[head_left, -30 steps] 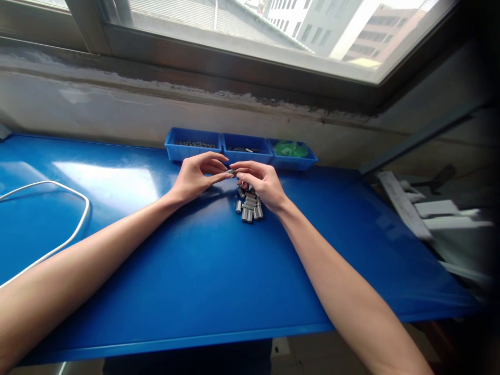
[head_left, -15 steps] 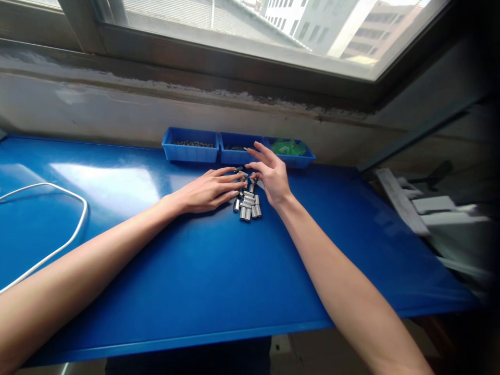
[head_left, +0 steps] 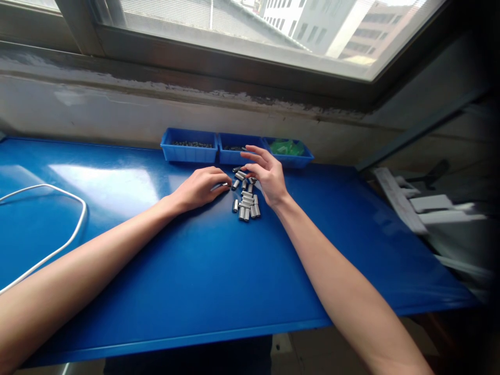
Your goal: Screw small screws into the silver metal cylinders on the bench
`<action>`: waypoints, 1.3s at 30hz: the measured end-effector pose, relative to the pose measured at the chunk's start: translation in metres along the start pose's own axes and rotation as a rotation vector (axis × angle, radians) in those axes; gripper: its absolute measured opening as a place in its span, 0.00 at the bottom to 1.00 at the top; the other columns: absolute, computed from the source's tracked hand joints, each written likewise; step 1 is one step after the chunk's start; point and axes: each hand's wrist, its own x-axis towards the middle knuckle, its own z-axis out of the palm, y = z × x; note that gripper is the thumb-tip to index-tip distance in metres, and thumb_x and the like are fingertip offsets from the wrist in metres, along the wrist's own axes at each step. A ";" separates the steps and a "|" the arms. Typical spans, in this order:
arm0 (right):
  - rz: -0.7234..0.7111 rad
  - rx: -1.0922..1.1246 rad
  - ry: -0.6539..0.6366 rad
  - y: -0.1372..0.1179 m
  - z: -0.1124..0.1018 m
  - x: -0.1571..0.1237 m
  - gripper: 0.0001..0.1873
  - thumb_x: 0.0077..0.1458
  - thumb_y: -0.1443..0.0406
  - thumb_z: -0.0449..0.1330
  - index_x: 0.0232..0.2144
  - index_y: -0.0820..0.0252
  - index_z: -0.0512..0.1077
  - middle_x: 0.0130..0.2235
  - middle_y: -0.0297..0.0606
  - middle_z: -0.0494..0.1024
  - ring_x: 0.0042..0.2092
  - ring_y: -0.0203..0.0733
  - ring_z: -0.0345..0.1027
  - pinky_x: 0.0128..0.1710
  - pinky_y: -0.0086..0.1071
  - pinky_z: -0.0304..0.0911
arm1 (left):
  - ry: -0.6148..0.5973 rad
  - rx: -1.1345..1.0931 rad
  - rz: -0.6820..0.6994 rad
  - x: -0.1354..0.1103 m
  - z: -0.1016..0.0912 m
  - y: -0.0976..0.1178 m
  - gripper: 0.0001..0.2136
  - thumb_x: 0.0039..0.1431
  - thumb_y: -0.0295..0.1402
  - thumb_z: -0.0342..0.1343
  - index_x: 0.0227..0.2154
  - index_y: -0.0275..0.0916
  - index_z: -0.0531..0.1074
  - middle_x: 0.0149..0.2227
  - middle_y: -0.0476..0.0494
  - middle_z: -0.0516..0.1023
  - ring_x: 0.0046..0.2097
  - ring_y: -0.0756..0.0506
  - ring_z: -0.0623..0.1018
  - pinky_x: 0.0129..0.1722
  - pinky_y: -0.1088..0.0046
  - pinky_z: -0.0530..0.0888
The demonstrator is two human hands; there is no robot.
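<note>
Several short silver metal cylinders (head_left: 247,200) lie in a loose heap on the blue tabletop, some touching and some stacked. At the heap's left edge is my left hand (head_left: 203,186), its fingers curled together and a small shiny metal cylinder (head_left: 225,184) showing between thumb and fingertips. My right hand (head_left: 270,174) hovers over the heap's far right side, fingers apart and slightly bent. Nothing shows in the right hand, though its fingers cover part of the heap.
Three blue bins stand in a row against the wall: a left bin (head_left: 189,153) of small dark parts, a middle bin (head_left: 230,156) partly behind my right hand, and a right bin (head_left: 291,160) with green plastic. A white cable (head_left: 84,211) lies left; white objects (head_left: 432,203) are right.
My left hand has drawn back left from the heap, its spread fingers curling around a metal cylinder. My right hand has shifted slightly left and down, its fingers still apart.
</note>
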 end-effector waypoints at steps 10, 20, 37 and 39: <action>0.022 0.033 -0.031 -0.005 0.004 -0.003 0.18 0.48 0.63 0.63 0.44 0.56 0.76 0.44 0.39 0.83 0.37 0.41 0.75 0.36 0.36 0.72 | 0.200 -0.217 -0.111 0.002 -0.006 -0.002 0.13 0.61 0.32 0.61 0.48 0.38 0.78 0.41 0.41 0.82 0.40 0.46 0.82 0.43 0.70 0.78; 0.033 -0.035 -0.223 -0.014 0.011 -0.011 0.18 0.51 0.61 0.64 0.46 0.55 0.77 0.38 0.37 0.82 0.33 0.40 0.73 0.34 0.35 0.71 | 0.370 -0.476 -0.237 0.003 -0.007 0.002 0.17 0.60 0.39 0.64 0.50 0.37 0.77 0.42 0.41 0.79 0.40 0.46 0.82 0.45 0.69 0.82; 0.031 0.018 -0.023 0.000 -0.002 0.001 0.33 0.52 0.61 0.61 0.62 0.51 0.69 0.59 0.43 0.76 0.37 0.42 0.76 0.24 0.30 0.66 | 0.082 -0.122 0.049 0.006 -0.004 0.004 0.13 0.68 0.37 0.56 0.50 0.37 0.77 0.52 0.36 0.80 0.54 0.41 0.79 0.57 0.63 0.75; 0.042 0.011 -0.012 0.001 -0.004 0.002 0.36 0.52 0.61 0.61 0.65 0.50 0.66 0.62 0.43 0.73 0.41 0.45 0.77 0.23 0.30 0.66 | -0.033 -0.079 0.154 0.005 -0.004 0.005 0.15 0.70 0.36 0.53 0.54 0.38 0.76 0.57 0.36 0.78 0.60 0.39 0.75 0.62 0.60 0.72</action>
